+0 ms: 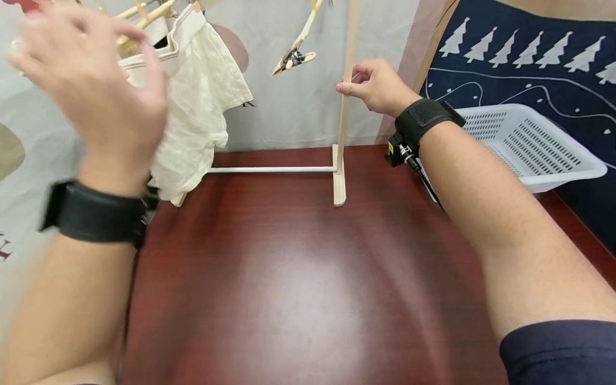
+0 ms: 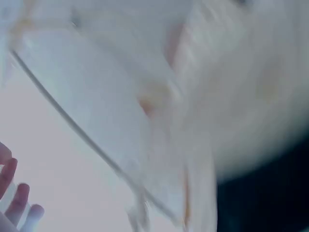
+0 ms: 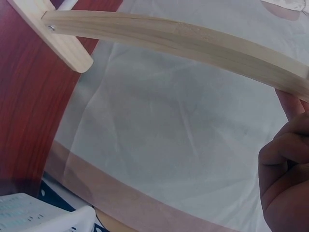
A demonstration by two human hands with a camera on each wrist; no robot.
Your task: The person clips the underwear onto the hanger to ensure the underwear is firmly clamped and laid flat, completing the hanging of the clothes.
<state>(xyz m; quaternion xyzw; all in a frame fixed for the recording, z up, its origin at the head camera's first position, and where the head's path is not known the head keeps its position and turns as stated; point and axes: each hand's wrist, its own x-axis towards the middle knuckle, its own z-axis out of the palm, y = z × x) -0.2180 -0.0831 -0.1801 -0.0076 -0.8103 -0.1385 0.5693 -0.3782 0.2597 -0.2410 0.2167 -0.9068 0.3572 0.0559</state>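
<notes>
- The right hand (image 1: 377,85) pinches the wooden upright post (image 1: 344,115) of the rack on the red-brown table (image 1: 289,278).
- The left hand (image 1: 91,85), blurred, seems loosely spread, holding nothing, beside the hanging white garment (image 1: 199,107).

A staged tabletop setup: fabric backdrop (image 1: 293,107), small wooden clothes rack (image 1: 344,107), white basket (image 1: 534,147) on a red-brown table (image 1: 289,278).

white basket (image 1: 534,144) (perforated) – R edge of table (image 1: 289,278) | tree-print cloth (image 1: 529,59) behind
</notes>
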